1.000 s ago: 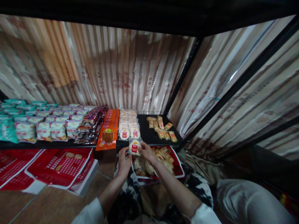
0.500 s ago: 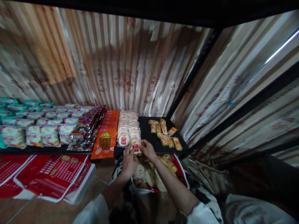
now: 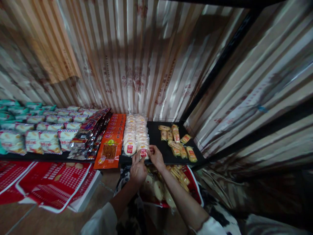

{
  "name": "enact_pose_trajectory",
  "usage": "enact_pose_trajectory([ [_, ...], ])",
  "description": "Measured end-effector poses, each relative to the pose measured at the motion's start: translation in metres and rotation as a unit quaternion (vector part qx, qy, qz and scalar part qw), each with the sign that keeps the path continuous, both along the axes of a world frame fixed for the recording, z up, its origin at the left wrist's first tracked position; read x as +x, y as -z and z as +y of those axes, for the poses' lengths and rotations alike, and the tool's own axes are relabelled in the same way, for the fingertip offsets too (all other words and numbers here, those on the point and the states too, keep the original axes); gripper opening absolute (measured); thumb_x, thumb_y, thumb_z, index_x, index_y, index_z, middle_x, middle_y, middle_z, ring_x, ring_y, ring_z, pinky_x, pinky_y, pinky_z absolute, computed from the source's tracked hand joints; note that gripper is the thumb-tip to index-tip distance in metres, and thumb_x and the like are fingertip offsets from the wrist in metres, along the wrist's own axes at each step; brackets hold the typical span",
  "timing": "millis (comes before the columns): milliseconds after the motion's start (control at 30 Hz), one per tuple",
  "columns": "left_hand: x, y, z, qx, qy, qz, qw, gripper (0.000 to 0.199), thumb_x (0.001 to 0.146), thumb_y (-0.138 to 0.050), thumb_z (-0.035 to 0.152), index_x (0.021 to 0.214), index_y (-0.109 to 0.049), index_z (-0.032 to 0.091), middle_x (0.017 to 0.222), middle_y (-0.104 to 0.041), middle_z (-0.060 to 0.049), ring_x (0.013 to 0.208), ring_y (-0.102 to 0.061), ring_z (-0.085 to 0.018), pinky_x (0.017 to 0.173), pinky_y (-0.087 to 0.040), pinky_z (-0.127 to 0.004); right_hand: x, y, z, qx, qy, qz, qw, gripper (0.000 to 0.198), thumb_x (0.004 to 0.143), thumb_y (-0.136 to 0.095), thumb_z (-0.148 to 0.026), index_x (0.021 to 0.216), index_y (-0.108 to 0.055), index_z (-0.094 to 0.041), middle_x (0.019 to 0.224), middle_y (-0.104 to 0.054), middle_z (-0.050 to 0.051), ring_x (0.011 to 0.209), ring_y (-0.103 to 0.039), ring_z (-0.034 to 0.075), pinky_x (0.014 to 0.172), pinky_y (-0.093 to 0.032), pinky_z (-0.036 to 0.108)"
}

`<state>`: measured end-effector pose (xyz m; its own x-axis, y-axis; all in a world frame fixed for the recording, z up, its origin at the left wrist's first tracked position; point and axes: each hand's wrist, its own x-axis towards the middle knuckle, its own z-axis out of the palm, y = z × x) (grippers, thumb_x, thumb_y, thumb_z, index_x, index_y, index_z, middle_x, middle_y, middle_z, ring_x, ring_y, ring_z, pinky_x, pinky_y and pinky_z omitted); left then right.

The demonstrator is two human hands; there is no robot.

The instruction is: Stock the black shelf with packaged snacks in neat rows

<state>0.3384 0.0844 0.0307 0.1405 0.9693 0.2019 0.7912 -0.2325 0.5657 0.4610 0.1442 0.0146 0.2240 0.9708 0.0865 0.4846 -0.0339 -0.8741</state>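
Observation:
A clear packet of round white rice crackers (image 3: 143, 151) with a red label lies at the front end of the right-hand row on the black shelf (image 3: 156, 143). My left hand (image 3: 138, 169) presses its fingers on the packet's near left side. Thumb and fingers of my right hand (image 3: 156, 158) pinch the packet's right edge. Directly to the left is another row of similar cracker packets (image 3: 129, 148). Below my forearms, a red basket (image 3: 198, 192) holds white round crackers and yellow-wrapped snacks.
Left of the crackers stand an orange snack bag (image 3: 109, 143), dark red foil bags (image 3: 90, 133) and rows of white packets (image 3: 50, 142). Several yellow-wrapped snacks (image 3: 176, 138) lie loosely at the right. A dark post (image 3: 215, 75) rises behind them. Red baskets (image 3: 56, 184) sit below left.
My view has shifted slightly, tilting down. Both hands stay on the same cracker packet at the row's front, the left fingers reaching a little further over it.

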Motion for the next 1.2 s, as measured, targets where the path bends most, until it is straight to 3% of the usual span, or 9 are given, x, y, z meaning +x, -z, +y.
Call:
enact_pose_trajectory([
  [167,-0.001,0.0,0.002,-0.004,0.012,0.018,1.0,0.05,0.072,-0.042,0.004,0.119,-0.058,0.011,0.138,-0.044,-0.01,0.121,-0.041,-0.027,0.105,-0.037,-0.039,-0.004,0.005,-0.013,0.054,-0.001,-0.044,0.998,0.038,0.072,-0.059,-0.037,0.105,-0.059,-0.018,0.093,-0.061,0.007,0.078,-0.06,0.018,0.074,-0.05,0.033],
  [367,0.001,0.002,0.006,0.013,0.006,0.023,1.0,0.05,0.073,-0.041,0.003,0.119,-0.059,0.013,0.137,-0.045,-0.008,0.122,-0.04,-0.026,0.106,-0.036,-0.038,-0.003,0.012,-0.012,0.069,-0.019,-0.106,0.992,0.037,0.077,-0.055,-0.033,0.111,-0.056,-0.019,0.097,-0.062,0.007,0.087,-0.058,0.021,0.081,-0.047,0.036],
  [833,0.001,0.011,0.015,0.081,0.004,0.039,0.996,0.047,0.075,-0.042,0.004,0.118,-0.058,0.012,0.134,-0.049,-0.011,0.121,-0.043,-0.026,0.102,-0.041,-0.041,-0.006,0.004,-0.01,0.026,-0.007,-0.125,0.992,0.038,0.081,-0.05,-0.037,0.114,-0.054,-0.02,0.1,-0.062,0.007,0.093,-0.057,0.021,0.083,-0.046,0.033],
  [967,0.0,0.019,0.011,0.137,0.001,0.072,0.988,0.043,0.078,-0.04,0.004,0.115,-0.059,0.013,0.13,-0.054,-0.01,0.121,-0.045,-0.027,0.1,-0.042,-0.042,-0.005,0.003,-0.012,0.073,0.029,-0.12,0.99,0.041,0.084,-0.044,-0.04,0.116,-0.054,-0.015,0.102,-0.06,0.011,0.089,-0.057,0.02,0.085,-0.046,0.035],
  [1067,0.003,0.028,0.01,0.188,0.019,0.101,0.977,0.038,0.08,-0.041,0.008,0.112,-0.061,0.015,0.129,-0.055,-0.009,0.122,-0.044,-0.029,0.096,-0.045,-0.044,-0.003,-0.005,-0.004,0.134,0.046,-0.152,0.978,0.04,0.087,-0.039,-0.038,0.117,-0.054,-0.015,0.113,-0.057,0.013,0.104,-0.051,0.022,0.093,-0.042,0.037],
  [1200,0.011,0.037,0.017,0.246,0.023,0.104,0.963,0.033,0.079,-0.044,0.01,0.107,-0.062,0.015,0.128,-0.054,-0.012,0.123,-0.044,-0.03,0.092,-0.047,-0.043,0.001,-0.024,0.034,0.181,0.004,-0.234,0.955,0.039,0.089,-0.038,-0.036,0.117,-0.055,-0.017,0.131,-0.047,0.012,0.122,-0.039,0.023,0.101,-0.034,0.041],
])
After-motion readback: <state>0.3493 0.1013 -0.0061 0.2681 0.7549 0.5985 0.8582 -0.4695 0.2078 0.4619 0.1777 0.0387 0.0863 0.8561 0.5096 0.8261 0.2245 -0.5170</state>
